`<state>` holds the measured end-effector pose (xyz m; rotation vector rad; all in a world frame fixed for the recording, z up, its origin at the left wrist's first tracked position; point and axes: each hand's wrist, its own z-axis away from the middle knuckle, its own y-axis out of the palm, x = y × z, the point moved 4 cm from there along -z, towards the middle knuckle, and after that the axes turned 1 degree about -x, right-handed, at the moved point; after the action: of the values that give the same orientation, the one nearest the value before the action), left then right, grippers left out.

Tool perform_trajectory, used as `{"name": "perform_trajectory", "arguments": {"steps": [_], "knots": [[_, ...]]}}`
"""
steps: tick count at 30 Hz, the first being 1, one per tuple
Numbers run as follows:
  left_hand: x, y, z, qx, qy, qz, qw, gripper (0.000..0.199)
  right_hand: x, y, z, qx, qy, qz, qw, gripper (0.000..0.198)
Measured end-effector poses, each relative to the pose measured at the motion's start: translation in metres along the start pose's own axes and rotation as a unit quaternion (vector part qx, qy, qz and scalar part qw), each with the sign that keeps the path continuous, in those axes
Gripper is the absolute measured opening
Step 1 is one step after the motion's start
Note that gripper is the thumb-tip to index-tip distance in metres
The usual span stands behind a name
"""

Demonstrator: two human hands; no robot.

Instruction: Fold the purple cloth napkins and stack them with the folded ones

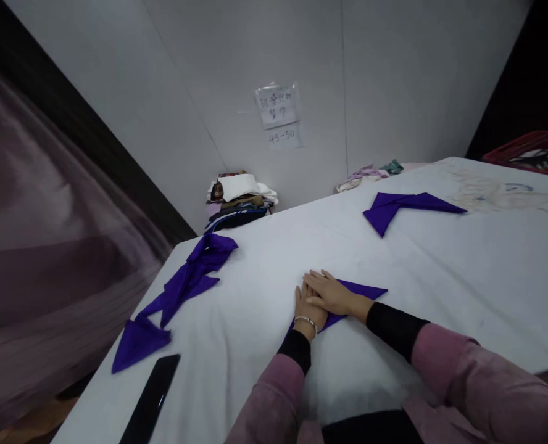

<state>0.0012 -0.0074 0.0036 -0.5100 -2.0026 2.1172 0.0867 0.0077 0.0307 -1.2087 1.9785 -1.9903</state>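
Just resting on a folded purple cloth (364, 290) with right hand (333, 296) stacked over left hand (316, 312), flat out and totally unclenched.

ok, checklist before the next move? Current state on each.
1. Hands on the work: ok. The right hand lies over the left hand, both over a purple cloth.
2. That cloth smooth beneath them: cannot tell; the hands cover its middle.
3. Wrists bare: not ok. A bracelet circles the left one.
4. Folded purple piece at far right clear of the hands: ok, apart.
5. Purple fabric at left lying flat: not ok, rumpled.
6. Black flat object clear of the hands: ok, nearer the table's left edge.
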Motion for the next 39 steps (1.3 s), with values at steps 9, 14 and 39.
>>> {"name": "perform_trajectory", "arguments": {"steps": [9,14,39], "knots": [[0.0,-0.005,0.001,-0.015,-0.009,0.005,1.0,0.06,-0.015,0.0,-0.006,0.033,-0.003,-0.059,0.998,0.07],[0.001,-0.007,-0.002,-0.004,-0.019,0.018,1.0,0.061,-0.021,0.002,-0.007,0.027,0.024,-0.035,0.999,0.072],[0.004,-0.032,0.063,-0.059,-0.045,-0.008,0.997,0.062,-0.023,0.013,-0.006,0.046,0.008,0.083,0.995,0.072]]}}
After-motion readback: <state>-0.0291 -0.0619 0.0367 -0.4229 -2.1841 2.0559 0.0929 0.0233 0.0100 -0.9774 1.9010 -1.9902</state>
